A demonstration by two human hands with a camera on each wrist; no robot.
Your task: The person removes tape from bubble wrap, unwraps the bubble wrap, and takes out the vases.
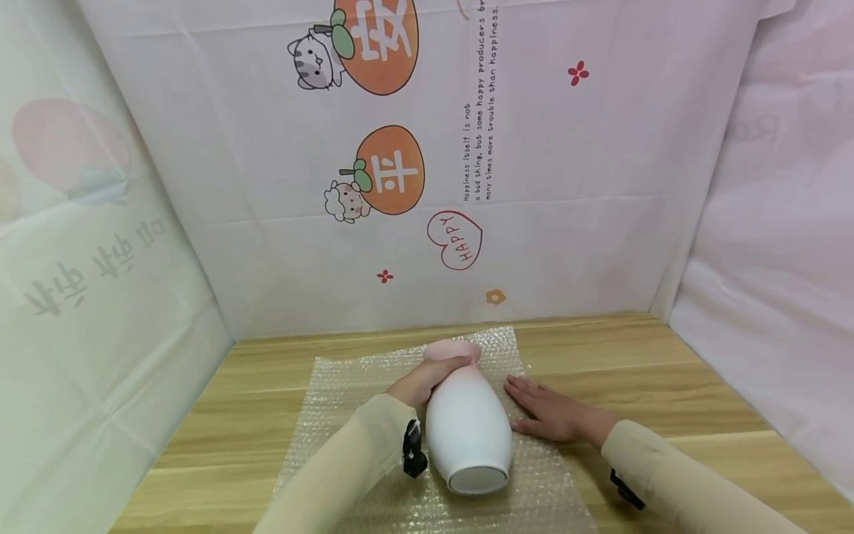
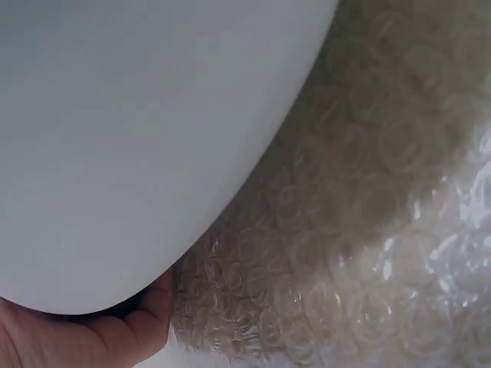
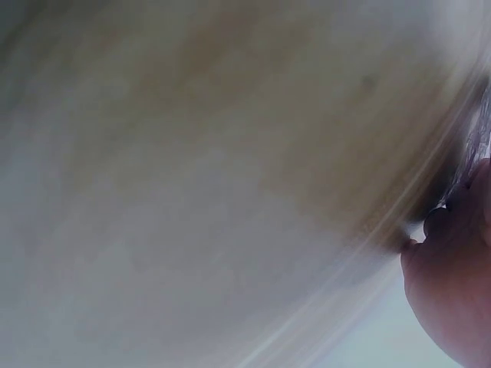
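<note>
A white vase (image 1: 468, 423) with a pink neck lies on its side on a sheet of bubble wrap (image 1: 347, 415), its base toward me and its mouth away. My left hand (image 1: 430, 378) grips the vase at the narrow neck. In the left wrist view, fingers (image 2: 142, 326) curl by the narrow end of the vase (image 2: 146, 146), over the bubble wrap (image 2: 307, 253). To the right of the vase, my right hand (image 1: 550, 411) rests with fingers extended on the right edge of the wrap. The right wrist view is blurred, with part of the right hand (image 3: 453, 276) at its edge.
The wooden table (image 1: 620, 378) extends on both sides of the wrap. White printed cloth (image 1: 567, 208) hangs behind the table, with more cloth at the left (image 1: 107, 245) and right. Black wrist cameras sit on both sleeves.
</note>
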